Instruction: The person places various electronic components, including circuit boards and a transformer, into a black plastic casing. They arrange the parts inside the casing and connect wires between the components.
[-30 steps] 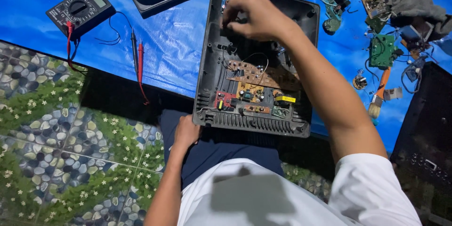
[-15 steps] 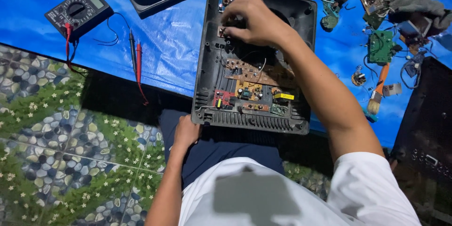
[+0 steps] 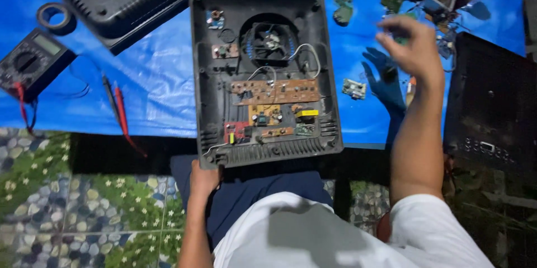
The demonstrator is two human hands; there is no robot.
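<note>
your left hand [image 3: 205,177] is gripping the near left corner of the open casing [image 3: 263,78], fingers clamped on its edge. the casing is lying on the blue sheet [image 3: 156,83], its near edge over your lap. your right hand [image 3: 407,47] is hovering right of it, blurred, fingers loosely curled, holding nothing visible

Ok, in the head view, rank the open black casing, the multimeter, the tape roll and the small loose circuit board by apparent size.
1. Open black casing, which the left hand holds at its near corner.
2. Multimeter, partly cut off by the frame edge.
3. Tape roll.
4. Small loose circuit board.
The last two look close; tape roll seems slightly larger.
</note>
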